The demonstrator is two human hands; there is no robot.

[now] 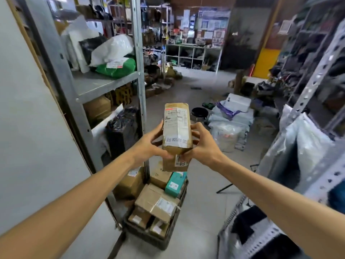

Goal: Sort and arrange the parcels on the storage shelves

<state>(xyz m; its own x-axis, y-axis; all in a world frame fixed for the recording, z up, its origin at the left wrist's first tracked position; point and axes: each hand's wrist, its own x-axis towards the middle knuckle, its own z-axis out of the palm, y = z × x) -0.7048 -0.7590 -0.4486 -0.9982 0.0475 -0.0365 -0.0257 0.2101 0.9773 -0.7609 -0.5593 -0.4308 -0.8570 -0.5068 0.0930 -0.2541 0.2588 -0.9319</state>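
I hold a long brown cardboard parcel (177, 128) with a white shipping label, raised at chest height in the aisle. My left hand (149, 144) grips its left side, fingers curled round the edge. My right hand (202, 142) grips its right side and lower end. Below the parcel, a dark crate (160, 238) on the floor holds several cardboard boxes and a teal box (175, 185). The grey metal shelf unit (104, 85) stands to my left, with white, black and green bagged parcels (115, 68) on its upper level and boxes beneath.
A second perforated metal rack (317, 85) with plastic-wrapped bags stands on my right. A pile of white and grey poly bags (231, 120) lies on the floor ahead, beside a black bucket (199, 112). Cubby shelving (194, 57) and clutter line the far wall.
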